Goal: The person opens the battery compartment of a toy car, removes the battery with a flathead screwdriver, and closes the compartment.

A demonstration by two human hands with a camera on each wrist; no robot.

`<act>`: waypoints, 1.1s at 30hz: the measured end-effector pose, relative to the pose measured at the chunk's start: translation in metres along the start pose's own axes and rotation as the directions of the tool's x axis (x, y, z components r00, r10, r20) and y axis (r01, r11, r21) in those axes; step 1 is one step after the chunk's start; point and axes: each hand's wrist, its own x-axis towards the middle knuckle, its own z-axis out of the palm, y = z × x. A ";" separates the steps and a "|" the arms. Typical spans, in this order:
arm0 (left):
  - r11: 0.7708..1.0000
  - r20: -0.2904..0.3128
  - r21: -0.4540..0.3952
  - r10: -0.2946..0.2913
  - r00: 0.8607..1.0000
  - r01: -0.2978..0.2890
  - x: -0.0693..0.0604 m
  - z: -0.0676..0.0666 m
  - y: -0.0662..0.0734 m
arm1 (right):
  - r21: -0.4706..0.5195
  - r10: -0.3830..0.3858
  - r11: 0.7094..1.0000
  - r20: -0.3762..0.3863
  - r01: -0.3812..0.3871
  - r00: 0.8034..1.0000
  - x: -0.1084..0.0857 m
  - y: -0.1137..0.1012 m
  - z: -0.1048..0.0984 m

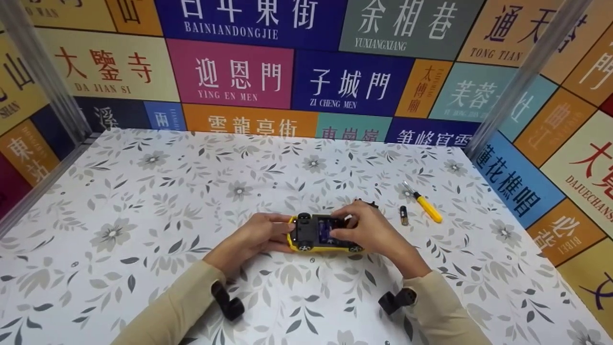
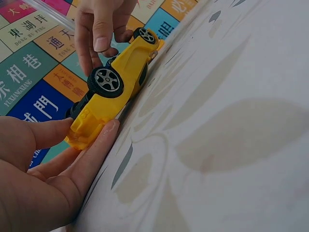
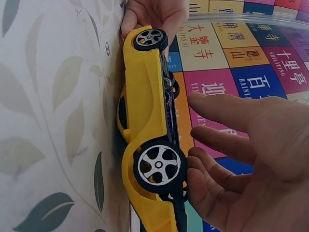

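Yellow toy car (image 1: pixel 304 235) lies upside down on the floral tablecloth (image 1: pixel 191 167), dark underside up, wheels in the air, length running crosswise in front of the person. Left hand (image 1: pixel 261 232) is at the car's left end, holding it: thumb on the underside edge, fingers along the yellow body. Right hand (image 1: pixel 371 227) is over the car's right half, fingers bent and half spread, thumb and forefinger apart above an opening in the underside with blue-purple parts (image 1: pixel 325 229) inside. Nothing seen between those fingertips; its lower fingers sit right at the car's edge beside a wheel (image 3: pixel 159 164), can't tell if they press on it. Small dark piece (image 1: pixel 373 205) sticks out behind the right hand, just beyond the car's right end; too covered to identify. Battery (image 1: pixel 403 215), black and copper, to the right of the car, near it. Screwdriver (image 1: pixel 427 207), yellow handle, farther right of the car, metal tip pointing away from the person. Beige sleeves (image 1: pixel 172 306) on the near side of the car, a black wrist camera (image 1: pixel 230 304) at each cuff. Wall of coloured sign panels (image 1: pixel 232 74) well beyond the car.
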 end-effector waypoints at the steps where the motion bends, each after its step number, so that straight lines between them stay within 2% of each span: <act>1: 1.000 0.000 0.002 0.002 1.000 -0.002 0.000 0.000 0.000 | -0.014 -0.002 1.000 0.004 0.002 1.000 0.000 0.000 0.000; 6: 1.000 0.008 0.002 0.006 1.000 -0.006 0.001 -0.001 -0.001 | -0.083 0.002 0.997 0.039 0.001 0.999 0.001 -0.001 0.002; 15: 1.000 0.027 -0.012 0.022 0.999 -0.021 -0.001 -0.001 -0.001 | -0.101 -0.047 0.993 0.068 0.054 0.997 -0.002 0.000 0.003; 28: 1.000 0.012 0.007 0.000 1.000 0.000 -0.002 -0.002 0.000 | -0.147 -0.013 0.989 0.075 0.024 0.997 -0.004 -0.002 0.007; 33: 1.000 0.011 0.004 0.000 1.000 0.000 -0.002 -0.001 0.001 | -0.202 -0.063 0.976 0.068 0.075 0.996 -0.006 -0.003 0.009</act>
